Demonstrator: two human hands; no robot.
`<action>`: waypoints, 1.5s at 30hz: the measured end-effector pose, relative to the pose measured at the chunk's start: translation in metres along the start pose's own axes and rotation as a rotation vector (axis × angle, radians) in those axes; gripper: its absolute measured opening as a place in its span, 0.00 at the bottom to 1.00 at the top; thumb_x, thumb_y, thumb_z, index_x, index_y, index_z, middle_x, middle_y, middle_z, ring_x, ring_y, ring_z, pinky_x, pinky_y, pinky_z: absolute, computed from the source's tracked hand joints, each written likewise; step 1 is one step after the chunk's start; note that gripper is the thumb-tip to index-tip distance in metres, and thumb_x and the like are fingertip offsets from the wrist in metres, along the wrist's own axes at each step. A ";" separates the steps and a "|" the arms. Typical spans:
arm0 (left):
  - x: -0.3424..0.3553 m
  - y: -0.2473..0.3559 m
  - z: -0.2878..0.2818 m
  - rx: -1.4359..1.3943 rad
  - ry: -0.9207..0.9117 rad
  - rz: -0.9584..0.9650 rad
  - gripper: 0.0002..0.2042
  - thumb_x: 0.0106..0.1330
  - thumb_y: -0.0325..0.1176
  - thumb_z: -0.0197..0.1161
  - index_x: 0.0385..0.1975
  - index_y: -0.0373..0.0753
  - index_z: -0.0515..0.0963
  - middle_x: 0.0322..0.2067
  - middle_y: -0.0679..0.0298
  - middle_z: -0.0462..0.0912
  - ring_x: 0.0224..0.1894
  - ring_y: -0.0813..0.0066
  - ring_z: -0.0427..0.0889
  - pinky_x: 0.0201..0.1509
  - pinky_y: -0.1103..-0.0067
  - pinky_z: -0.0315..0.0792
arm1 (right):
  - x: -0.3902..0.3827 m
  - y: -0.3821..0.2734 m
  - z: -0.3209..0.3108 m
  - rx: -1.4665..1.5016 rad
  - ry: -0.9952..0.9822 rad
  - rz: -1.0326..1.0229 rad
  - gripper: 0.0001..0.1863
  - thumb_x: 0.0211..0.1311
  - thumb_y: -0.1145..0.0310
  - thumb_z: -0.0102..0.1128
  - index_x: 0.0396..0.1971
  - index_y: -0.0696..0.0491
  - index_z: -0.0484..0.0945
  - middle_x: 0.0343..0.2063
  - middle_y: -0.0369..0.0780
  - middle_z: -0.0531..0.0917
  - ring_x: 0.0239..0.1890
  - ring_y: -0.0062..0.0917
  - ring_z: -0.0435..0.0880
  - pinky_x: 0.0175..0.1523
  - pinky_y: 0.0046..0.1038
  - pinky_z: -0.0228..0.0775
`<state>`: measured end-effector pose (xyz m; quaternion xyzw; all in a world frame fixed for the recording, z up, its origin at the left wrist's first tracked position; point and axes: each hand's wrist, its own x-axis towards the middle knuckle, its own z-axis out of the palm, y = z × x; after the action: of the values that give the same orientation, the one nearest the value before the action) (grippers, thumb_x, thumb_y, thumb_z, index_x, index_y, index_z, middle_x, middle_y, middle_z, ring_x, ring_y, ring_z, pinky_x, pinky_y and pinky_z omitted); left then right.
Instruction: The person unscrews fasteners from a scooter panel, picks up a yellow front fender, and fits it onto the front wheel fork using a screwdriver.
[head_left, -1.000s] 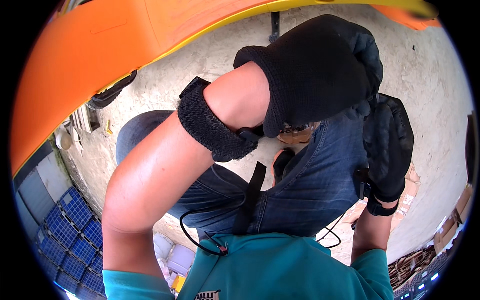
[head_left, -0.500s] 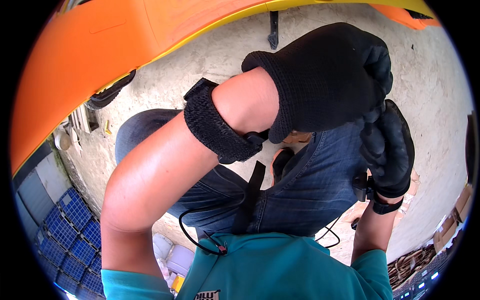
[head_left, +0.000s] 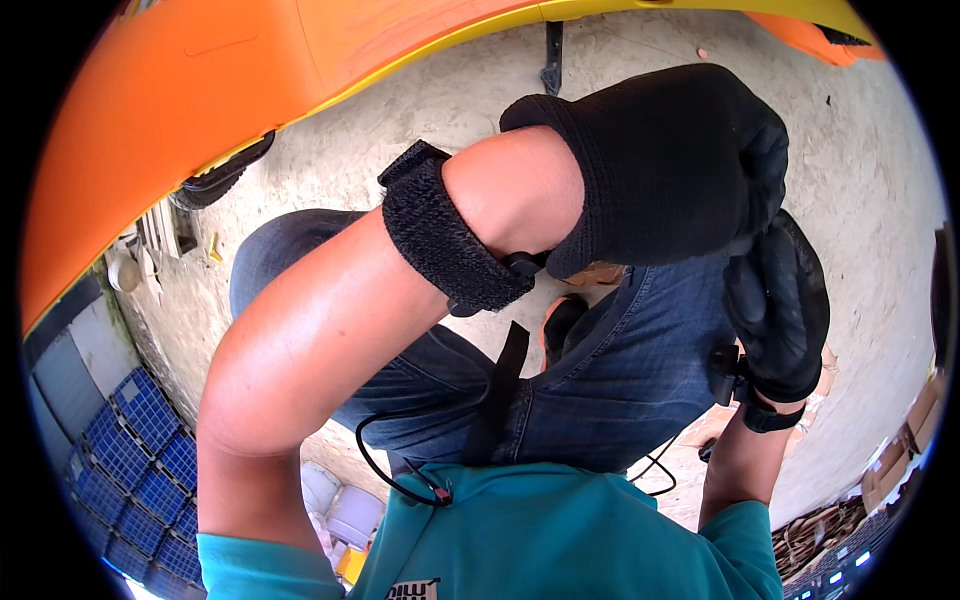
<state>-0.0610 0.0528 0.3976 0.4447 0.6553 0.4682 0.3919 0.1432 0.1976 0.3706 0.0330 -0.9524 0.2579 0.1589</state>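
Note:
My left hand (head_left: 680,165), in a black knit work glove (head_left: 640,190), reaches across to the right with its back toward me. Its fingers curl down and away at the far side, so whatever lies in them is hidden. Just below it my right hand (head_left: 785,305), also gloved in black, points upward with its fingers bent and pressed together. The two hands meet at the fingertips beside my right knee. Nothing that they might hold can be made out. A black strap (head_left: 445,230) circles my left forearm, and a black band with a small device (head_left: 727,375) sits at my right wrist.
An orange panel with a yellow edge (head_left: 400,75) spans the upper left. My jeans (head_left: 610,390) and a shoe (head_left: 565,325) are below the hands. Blue crates (head_left: 150,450) stand at lower left, flattened cardboard (head_left: 890,465) at lower right. A black cable (head_left: 375,455) loops by my waist.
My left hand and forearm have shifted slightly right, and the left hand a little nearer to me. The right hand stays almost in place, fingers still bent.

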 end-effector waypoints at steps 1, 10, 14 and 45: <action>-0.001 0.001 0.000 -0.001 -0.014 -0.026 0.04 0.55 0.28 0.61 0.25 0.38 0.83 0.27 0.54 0.85 0.31 0.59 0.84 0.41 0.71 0.77 | -0.001 0.001 -0.003 0.004 -0.020 0.015 0.23 0.61 0.80 0.61 0.58 0.62 0.75 0.48 0.49 0.83 0.45 0.34 0.85 0.46 0.27 0.79; 0.000 0.002 0.002 0.157 -0.016 -0.026 0.06 0.55 0.28 0.58 0.24 0.35 0.82 0.27 0.46 0.83 0.33 0.53 0.84 0.41 0.66 0.77 | 0.016 -0.014 -0.005 1.035 -0.017 0.939 0.13 0.66 0.79 0.53 0.50 0.60 0.74 0.36 0.34 0.78 0.28 0.09 0.71 0.32 0.13 0.63; 0.001 0.002 0.004 0.126 -0.008 -0.104 0.06 0.55 0.28 0.58 0.24 0.34 0.82 0.27 0.46 0.83 0.32 0.53 0.84 0.41 0.65 0.77 | 0.019 -0.014 -0.005 0.904 -0.085 0.871 0.14 0.65 0.80 0.50 0.50 0.60 0.74 0.36 0.34 0.78 0.28 0.07 0.70 0.32 0.10 0.61; 0.003 -0.013 -0.003 0.409 -0.112 -0.035 0.12 0.66 0.37 0.57 0.34 0.33 0.80 0.30 0.50 0.82 0.35 0.52 0.82 0.42 0.66 0.76 | 0.020 -0.012 0.002 0.903 0.145 1.006 0.19 0.61 0.85 0.53 0.53 0.58 0.74 0.42 0.36 0.81 0.29 0.10 0.73 0.32 0.15 0.67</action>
<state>-0.0674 0.0530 0.3856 0.5290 0.7215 0.2928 0.3374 0.1255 0.1865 0.3811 -0.3682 -0.6379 0.6742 0.0536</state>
